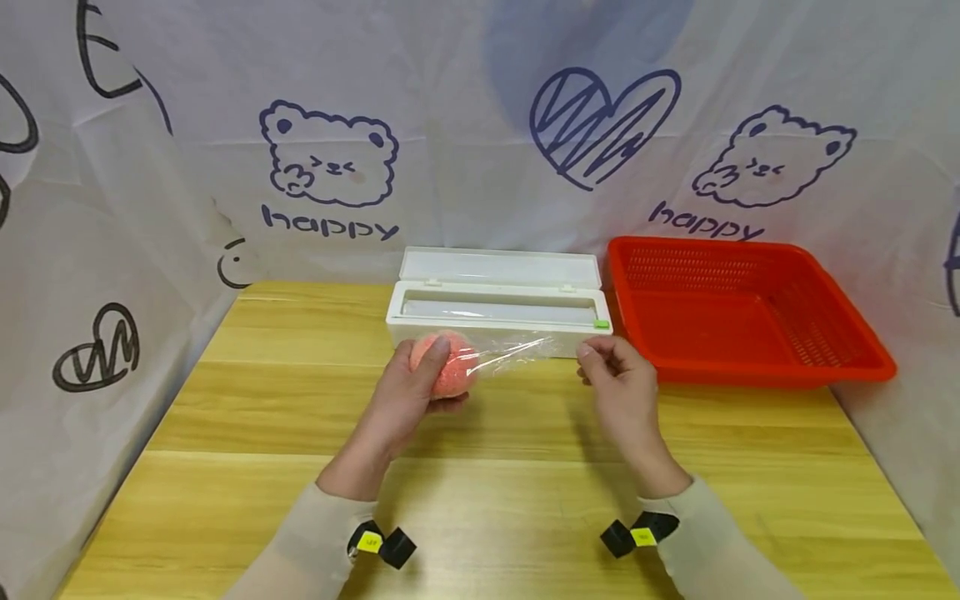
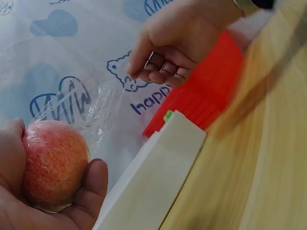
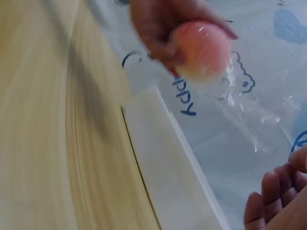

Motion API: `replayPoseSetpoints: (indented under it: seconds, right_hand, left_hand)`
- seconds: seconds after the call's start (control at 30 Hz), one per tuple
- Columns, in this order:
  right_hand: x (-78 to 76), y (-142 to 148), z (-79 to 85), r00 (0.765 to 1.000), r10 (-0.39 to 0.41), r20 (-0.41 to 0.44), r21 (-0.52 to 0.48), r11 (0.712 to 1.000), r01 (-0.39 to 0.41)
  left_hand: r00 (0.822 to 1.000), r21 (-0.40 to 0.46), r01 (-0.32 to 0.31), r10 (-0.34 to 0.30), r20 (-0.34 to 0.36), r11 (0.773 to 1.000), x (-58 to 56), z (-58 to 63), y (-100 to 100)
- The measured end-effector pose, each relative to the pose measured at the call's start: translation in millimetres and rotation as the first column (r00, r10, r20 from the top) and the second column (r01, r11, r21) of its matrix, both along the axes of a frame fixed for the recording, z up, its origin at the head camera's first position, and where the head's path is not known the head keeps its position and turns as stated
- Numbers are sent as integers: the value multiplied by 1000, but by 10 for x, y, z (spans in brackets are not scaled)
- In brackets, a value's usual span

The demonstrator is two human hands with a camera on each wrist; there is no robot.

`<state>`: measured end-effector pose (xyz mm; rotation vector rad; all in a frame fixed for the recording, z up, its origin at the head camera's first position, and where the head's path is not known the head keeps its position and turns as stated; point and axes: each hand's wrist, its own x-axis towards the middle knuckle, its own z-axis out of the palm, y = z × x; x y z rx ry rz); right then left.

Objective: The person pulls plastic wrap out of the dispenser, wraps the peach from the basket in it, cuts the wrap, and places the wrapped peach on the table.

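An apple (image 2: 55,163), red over yellow and covered in shiny clear film, sits in my left hand (image 1: 401,387). The fingers cup it from below and the thumb lies over its near side in the head view. From the apple a twisted strip of plastic wrap (image 1: 517,350) stretches right, toward my right hand (image 1: 626,387). That hand pinches the strip's thin far end between thumb and curled fingers (image 2: 156,67). Just behind both hands stands a white wrap dispenser box (image 1: 498,321), its lid (image 1: 498,267) raised and a roll of film (image 1: 495,311) inside.
A red plastic basket (image 1: 757,375) stands right of the dispenser. A small green slider (image 1: 602,324) sits at the dispenser's right end. The wooden table (image 1: 487,517) meets a white printed cloth (image 1: 465,192) at the back and sides.
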<state>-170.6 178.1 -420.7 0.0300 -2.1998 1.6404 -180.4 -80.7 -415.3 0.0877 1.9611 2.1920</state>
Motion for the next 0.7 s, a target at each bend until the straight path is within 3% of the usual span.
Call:
replayPoseSetpoints:
  seconds: [0.1,0.2,0.27,0.37,0.43,0.5,0.7]
  right_hand:
    - [11,-11,10,982,135,133,-209,972,-105]
    - [20,-31,22,922,320,218,-357,905,-230]
    - [27,-51,41,887,410,214,-436,852,-289]
    - [28,-83,76,877,452,163,-506,801,-319]
    - [28,-110,99,889,435,143,-517,799,-308]
    - [23,-143,110,905,394,161,-510,818,-265]
    - [-13,-231,121,951,222,214,-415,902,-117]
  left_hand:
    - [999,-20,-35,34,-40,999,15,-23,5]
    - [997,-26,-34,32,-72,999,25,-40,21]
    - [996,-23,-23,21,-85,999,27,-48,33]
    - [995,-37,-18,15,-101,999,35,-54,45]
    - [993,-59,-19,12,-117,998,44,-63,45]
    - [992,-70,-20,11,-128,997,53,-68,47]
    - [986,-179,-44,14,-167,983,69,-85,63]
